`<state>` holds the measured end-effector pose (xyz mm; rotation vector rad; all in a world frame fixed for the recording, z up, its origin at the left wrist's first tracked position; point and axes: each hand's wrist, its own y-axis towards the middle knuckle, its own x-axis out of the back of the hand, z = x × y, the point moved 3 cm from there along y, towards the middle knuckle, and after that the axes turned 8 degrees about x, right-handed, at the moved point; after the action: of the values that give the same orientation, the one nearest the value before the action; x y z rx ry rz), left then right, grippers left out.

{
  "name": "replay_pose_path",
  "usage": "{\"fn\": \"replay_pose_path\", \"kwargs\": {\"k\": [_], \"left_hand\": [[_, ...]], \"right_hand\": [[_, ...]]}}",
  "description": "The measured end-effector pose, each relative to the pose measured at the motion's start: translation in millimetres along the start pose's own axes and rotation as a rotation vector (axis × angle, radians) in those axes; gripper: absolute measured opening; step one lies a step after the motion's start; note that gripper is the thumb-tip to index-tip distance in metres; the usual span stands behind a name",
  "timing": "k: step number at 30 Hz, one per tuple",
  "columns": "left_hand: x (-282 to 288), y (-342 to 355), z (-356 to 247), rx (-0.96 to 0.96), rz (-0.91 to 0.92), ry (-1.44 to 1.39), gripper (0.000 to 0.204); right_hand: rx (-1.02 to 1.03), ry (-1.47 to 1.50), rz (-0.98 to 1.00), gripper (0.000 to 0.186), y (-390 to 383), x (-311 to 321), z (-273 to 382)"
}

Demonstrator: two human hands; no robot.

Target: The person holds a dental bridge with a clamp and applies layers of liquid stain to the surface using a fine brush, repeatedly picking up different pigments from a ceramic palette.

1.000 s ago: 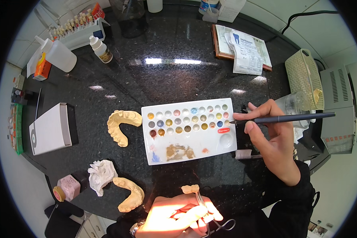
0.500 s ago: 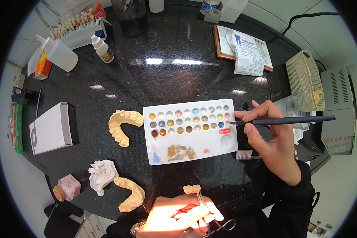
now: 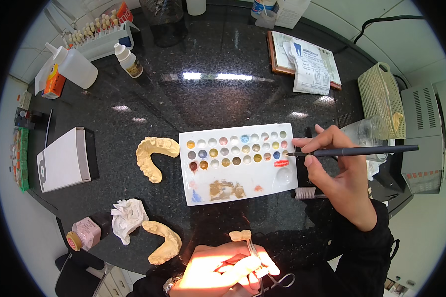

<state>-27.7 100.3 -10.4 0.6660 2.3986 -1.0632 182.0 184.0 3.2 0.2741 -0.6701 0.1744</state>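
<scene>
My right hand [image 3: 341,180] pinches a dark fine-tipped brush [image 3: 366,150]. Its tip is at the right end of the lowest wells on a white paint palette [image 3: 243,183], which holds rows of coloured pastes and brown, blue and pink smears. In the bright light at the front, my left hand [image 3: 223,272] is closed round a metal locking forceps [image 3: 284,281]. The forceps' jaws hold a small tooth-coloured dental piece [image 3: 240,235] up in front of the palette. Two yellowish dental arch models, one farther [image 3: 151,158] and one nearer [image 3: 164,243], lie left of the palette.
A crumpled white tissue [image 3: 129,219] and a pink-filled jar [image 3: 86,232] lie at the near left. A white box [image 3: 64,161], squeeze bottle [image 3: 77,68] and dropper bottle [image 3: 129,62] are farther back. A small brush [image 3: 307,193], glass jar [image 3: 366,133] and basket [image 3: 381,99] stand right.
Nearly everything holds still. The brush tip stays at the palette's right wells, and the forceps with the dental piece keep their place.
</scene>
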Motion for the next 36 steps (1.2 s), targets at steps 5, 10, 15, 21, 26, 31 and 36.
{"fn": "replay_pose_path", "kwargs": {"k": [5,10,15,21,26,31,36], "left_hand": [[0,0,1,0.000,-0.012,-0.009,0.021],[-1,0,0,0.005,0.002,-0.023,0.021],[3,-1,7,0.005,0.016,0.000,0.022],[4,-1,8,-0.018,0.024,0.023,0.023],[4,-1,9,-0.018,0.033,0.016,0.023],[4,0,9,0.004,0.032,0.002,0.023],[5,0,10,0.018,0.057,-0.011,0.023]], "right_hand": [[0.007,-0.054,0.042,0.011,2,0,1],[0.002,-0.063,0.040,0.011,3,0,3],[-0.009,-0.063,0.028,0.011,3,1,2],[0.073,-0.024,-0.056,0.012,4,3,-2],[-0.001,0.169,-0.054,0.011,10,-6,1],[0.049,0.135,0.027,0.009,18,-14,2],[0.150,-0.032,0.075,0.009,27,-13,6]]}}
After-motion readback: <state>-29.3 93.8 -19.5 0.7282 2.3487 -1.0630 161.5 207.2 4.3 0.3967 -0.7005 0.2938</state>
